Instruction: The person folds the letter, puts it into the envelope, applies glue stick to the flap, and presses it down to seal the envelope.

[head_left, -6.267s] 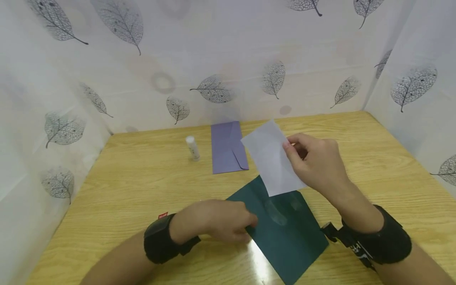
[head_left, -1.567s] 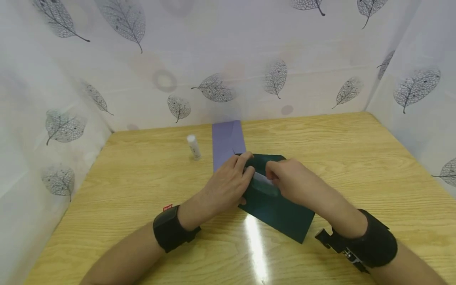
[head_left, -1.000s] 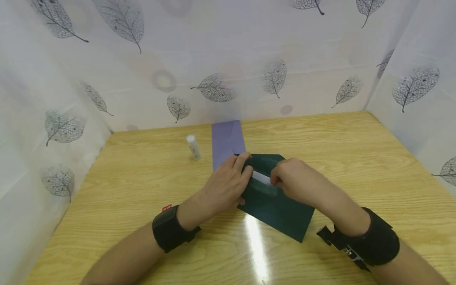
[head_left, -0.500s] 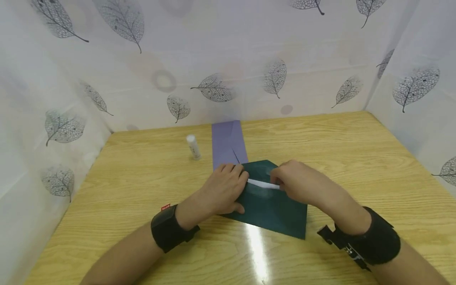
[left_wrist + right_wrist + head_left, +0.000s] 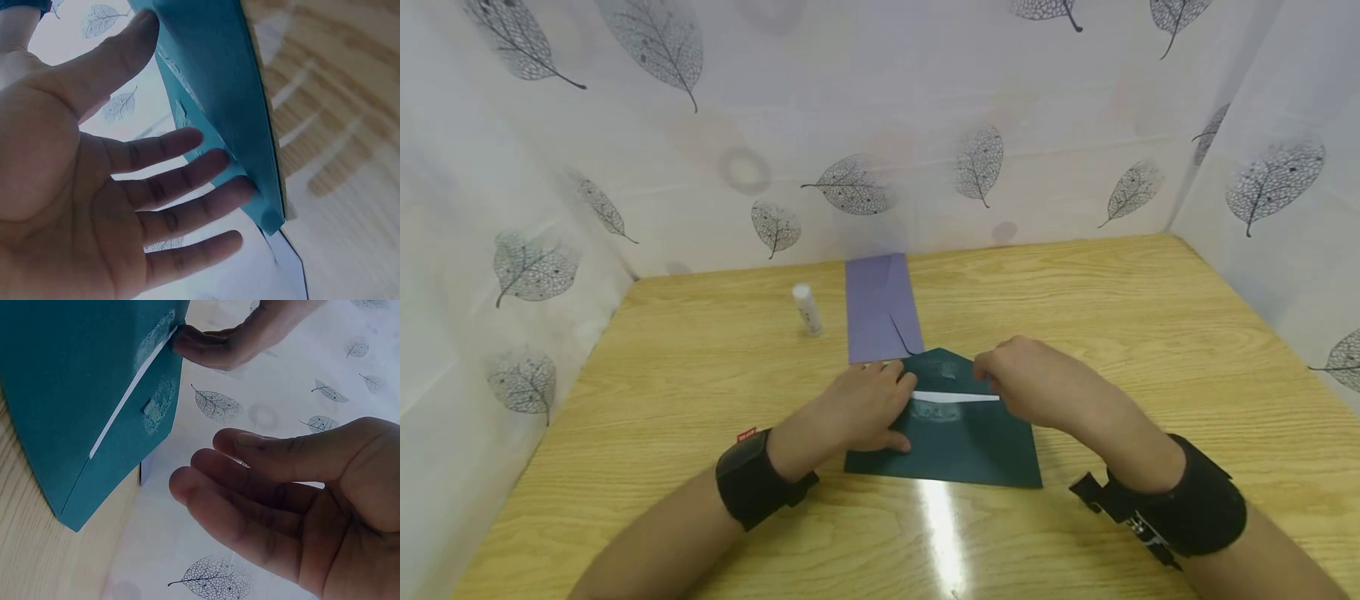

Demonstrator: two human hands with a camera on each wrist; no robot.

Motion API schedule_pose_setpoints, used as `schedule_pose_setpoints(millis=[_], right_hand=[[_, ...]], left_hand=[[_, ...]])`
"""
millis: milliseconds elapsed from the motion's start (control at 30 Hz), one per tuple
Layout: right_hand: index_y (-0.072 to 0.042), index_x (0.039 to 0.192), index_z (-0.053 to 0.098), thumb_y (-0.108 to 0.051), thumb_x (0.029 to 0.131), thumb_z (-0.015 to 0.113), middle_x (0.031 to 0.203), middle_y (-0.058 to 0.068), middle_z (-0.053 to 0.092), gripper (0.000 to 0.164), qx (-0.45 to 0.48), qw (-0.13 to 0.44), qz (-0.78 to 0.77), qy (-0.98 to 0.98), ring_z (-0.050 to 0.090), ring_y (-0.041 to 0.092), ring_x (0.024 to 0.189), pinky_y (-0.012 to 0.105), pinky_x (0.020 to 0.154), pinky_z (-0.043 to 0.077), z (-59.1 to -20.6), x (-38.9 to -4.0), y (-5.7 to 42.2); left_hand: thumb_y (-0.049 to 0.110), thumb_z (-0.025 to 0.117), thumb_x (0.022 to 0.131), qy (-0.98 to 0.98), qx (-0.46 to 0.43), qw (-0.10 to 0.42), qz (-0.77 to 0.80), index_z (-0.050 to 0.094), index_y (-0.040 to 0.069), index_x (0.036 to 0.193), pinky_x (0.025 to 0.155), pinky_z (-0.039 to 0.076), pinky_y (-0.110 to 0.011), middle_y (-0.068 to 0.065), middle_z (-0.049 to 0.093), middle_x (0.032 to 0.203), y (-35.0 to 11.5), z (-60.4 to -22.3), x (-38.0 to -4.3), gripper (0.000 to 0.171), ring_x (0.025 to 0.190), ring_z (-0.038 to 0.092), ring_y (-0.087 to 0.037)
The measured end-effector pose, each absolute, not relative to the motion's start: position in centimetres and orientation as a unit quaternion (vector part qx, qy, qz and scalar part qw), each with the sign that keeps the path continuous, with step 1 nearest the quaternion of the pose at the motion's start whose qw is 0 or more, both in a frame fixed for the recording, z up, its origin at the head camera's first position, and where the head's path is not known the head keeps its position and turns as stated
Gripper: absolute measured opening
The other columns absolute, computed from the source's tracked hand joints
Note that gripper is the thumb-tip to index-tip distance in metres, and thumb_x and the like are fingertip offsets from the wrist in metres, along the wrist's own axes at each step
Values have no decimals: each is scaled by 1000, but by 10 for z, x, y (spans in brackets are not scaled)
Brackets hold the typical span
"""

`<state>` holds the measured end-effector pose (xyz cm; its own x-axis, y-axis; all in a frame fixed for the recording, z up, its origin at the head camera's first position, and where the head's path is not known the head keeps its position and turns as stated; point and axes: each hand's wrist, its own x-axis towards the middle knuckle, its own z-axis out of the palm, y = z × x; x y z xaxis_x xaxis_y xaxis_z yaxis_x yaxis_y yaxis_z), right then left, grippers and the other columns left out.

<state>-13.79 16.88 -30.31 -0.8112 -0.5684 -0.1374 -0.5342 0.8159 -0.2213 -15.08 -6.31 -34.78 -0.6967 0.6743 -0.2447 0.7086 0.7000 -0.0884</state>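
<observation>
A dark green envelope [image 5: 970, 458] lies on the table with its pointed flap raised away from the person. Only a thin strip of white paper [image 5: 951, 397] shows at its opening; the rest is hidden inside. Whitish, rough patches mark the flap and the front below the opening. My left hand [image 5: 865, 408] rests on the envelope's left end, fingers spread and nearly straight in the left wrist view. Beside the right end hovers my right hand [image 5: 1037, 382]. The right wrist view shows its fingers [image 5: 212, 512] loosely bent, with nothing between them and the thumb.
A purple envelope [image 5: 880, 304] lies just beyond the green one, close to its flap. Left of it stands a white capped tube [image 5: 807, 310]. A pale curtain [image 5: 895, 125] with leaf prints rises behind the wooden table [image 5: 700, 367].
The white paper, earlier held in my right hand, has gone down into the green envelope. The envelope has turned until its lower edge lies nearly level, and my left hand has shifted slightly nearer.
</observation>
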Motion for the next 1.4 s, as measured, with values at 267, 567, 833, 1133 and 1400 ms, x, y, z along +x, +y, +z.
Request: schedule_pose_setpoints(millis=[267,567,833,1133,1400], right_hand=[[-3,96,74,-2,92,66,85,3,71,9,-300,38,-113,947,62,13,72,31,68,55,-305,-140,169],[-3,132,62,-23,93,71,129,16,66,44,-307,-35,-157,938,63,35,119,49,97,53,-308,-140,166],[-23,160,23,-47,82,80,168,10,11,99,-336,-6,-167,927,30,39,147,56,105,46,-316,-144,167],[-28,162,7,-60,66,86,168,4,-13,128,-354,17,-141,924,8,39,153,61,113,34,-323,-145,166],[-28,161,-3,-66,54,89,165,6,-25,147,-359,-5,-124,925,-9,40,153,70,117,10,-325,-146,164]], left_hand=[[56,71,86,924,379,28,-35,57,9,132,83,55,-36,-7,61,117,-75,-334,-168,67,102,61,-22],[39,73,90,947,307,-89,30,57,5,131,109,43,-46,-17,56,132,-111,-309,-200,56,125,52,-36],[33,73,91,964,236,-112,43,53,8,138,110,40,-53,-23,48,141,-143,-309,-224,57,130,47,-44],[20,67,94,983,172,11,62,52,9,141,88,56,-51,-22,56,134,-153,-319,-235,50,116,60,-38],[15,65,94,980,178,13,90,60,3,126,89,55,-48,-18,66,118,-156,-315,-236,35,106,64,-34]])
